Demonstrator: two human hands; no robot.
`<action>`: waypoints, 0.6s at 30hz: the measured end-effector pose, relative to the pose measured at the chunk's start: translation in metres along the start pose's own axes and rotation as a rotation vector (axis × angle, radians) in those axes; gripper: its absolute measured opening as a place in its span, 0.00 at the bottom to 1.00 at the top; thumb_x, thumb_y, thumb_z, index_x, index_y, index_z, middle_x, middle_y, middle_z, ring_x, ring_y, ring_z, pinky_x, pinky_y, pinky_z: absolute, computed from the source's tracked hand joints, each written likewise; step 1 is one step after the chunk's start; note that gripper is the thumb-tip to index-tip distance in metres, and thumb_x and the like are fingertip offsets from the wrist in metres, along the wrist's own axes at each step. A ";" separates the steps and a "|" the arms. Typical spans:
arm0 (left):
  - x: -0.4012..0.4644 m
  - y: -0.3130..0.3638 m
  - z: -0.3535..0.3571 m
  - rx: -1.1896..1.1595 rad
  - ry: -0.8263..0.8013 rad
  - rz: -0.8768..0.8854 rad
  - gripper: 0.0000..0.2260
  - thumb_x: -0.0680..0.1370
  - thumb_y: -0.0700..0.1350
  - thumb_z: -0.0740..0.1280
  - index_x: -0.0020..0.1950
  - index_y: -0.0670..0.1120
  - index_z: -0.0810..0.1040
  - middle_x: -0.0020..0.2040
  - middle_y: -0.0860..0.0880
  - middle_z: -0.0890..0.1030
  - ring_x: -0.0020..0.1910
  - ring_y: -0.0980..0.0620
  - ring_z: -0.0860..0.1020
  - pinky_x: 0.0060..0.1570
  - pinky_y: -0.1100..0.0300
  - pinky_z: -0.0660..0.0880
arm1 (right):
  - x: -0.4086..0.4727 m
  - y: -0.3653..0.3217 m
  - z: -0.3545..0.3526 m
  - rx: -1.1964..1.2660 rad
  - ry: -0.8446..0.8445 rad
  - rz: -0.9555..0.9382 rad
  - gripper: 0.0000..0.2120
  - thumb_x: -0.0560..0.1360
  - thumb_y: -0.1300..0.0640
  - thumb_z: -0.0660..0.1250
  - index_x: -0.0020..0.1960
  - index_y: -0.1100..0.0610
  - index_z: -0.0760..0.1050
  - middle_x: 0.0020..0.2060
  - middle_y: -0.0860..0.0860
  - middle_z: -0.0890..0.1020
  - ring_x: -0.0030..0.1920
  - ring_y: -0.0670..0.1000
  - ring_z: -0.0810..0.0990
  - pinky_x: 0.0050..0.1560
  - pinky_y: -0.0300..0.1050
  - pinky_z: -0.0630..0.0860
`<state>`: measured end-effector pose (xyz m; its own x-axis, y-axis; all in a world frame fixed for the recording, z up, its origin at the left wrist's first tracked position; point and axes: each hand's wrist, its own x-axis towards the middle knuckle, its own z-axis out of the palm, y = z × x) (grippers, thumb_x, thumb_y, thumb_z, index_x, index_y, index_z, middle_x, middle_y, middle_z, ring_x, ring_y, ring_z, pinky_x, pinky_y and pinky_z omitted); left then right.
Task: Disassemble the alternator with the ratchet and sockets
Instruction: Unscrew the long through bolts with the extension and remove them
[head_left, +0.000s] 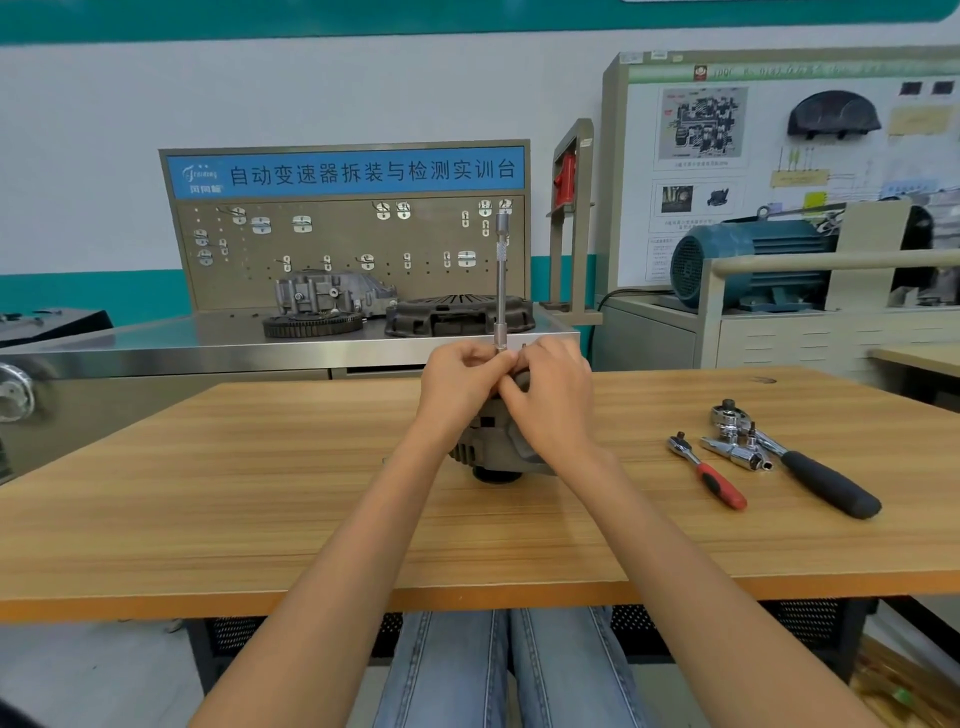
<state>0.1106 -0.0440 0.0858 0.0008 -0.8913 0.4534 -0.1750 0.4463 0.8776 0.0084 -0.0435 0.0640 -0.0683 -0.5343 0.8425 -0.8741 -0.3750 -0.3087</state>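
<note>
Wooden surface is carrying the alternator at its centre, toward the far edge. An extension bar is standing upright on top of the alternator. The left hand is pinching the bar's lower end; the right hand is curling over the alternator's top, gripping it. To the right are lying a red-handled ratchet, a black-handled ratchet and sockets.

Bare forearms, no sleeves, blue denim jeans, bare hands
</note>
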 end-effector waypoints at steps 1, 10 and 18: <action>0.000 0.002 -0.002 0.026 -0.030 0.007 0.04 0.76 0.42 0.70 0.42 0.46 0.82 0.43 0.45 0.84 0.49 0.47 0.82 0.57 0.47 0.78 | 0.000 0.000 0.000 0.017 0.002 -0.004 0.07 0.74 0.54 0.67 0.39 0.51 0.71 0.39 0.45 0.69 0.47 0.44 0.63 0.50 0.41 0.63; 0.011 0.027 0.000 0.168 -0.067 0.127 0.08 0.80 0.39 0.63 0.56 0.43 0.79 0.48 0.46 0.82 0.45 0.53 0.80 0.48 0.60 0.77 | 0.001 0.002 0.002 -0.016 0.018 -0.036 0.07 0.75 0.51 0.67 0.45 0.55 0.79 0.39 0.45 0.69 0.46 0.44 0.63 0.48 0.40 0.62; 0.019 0.018 0.002 0.199 0.070 0.137 0.05 0.74 0.43 0.73 0.47 0.46 0.79 0.44 0.48 0.83 0.43 0.55 0.80 0.41 0.66 0.76 | 0.001 0.000 0.002 -0.086 0.007 -0.047 0.11 0.75 0.47 0.65 0.46 0.55 0.78 0.40 0.47 0.72 0.47 0.48 0.68 0.50 0.43 0.66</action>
<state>0.1053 -0.0528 0.1097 0.0307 -0.8129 0.5816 -0.3681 0.5317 0.7627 0.0097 -0.0455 0.0640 -0.0290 -0.5119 0.8585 -0.9143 -0.3335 -0.2298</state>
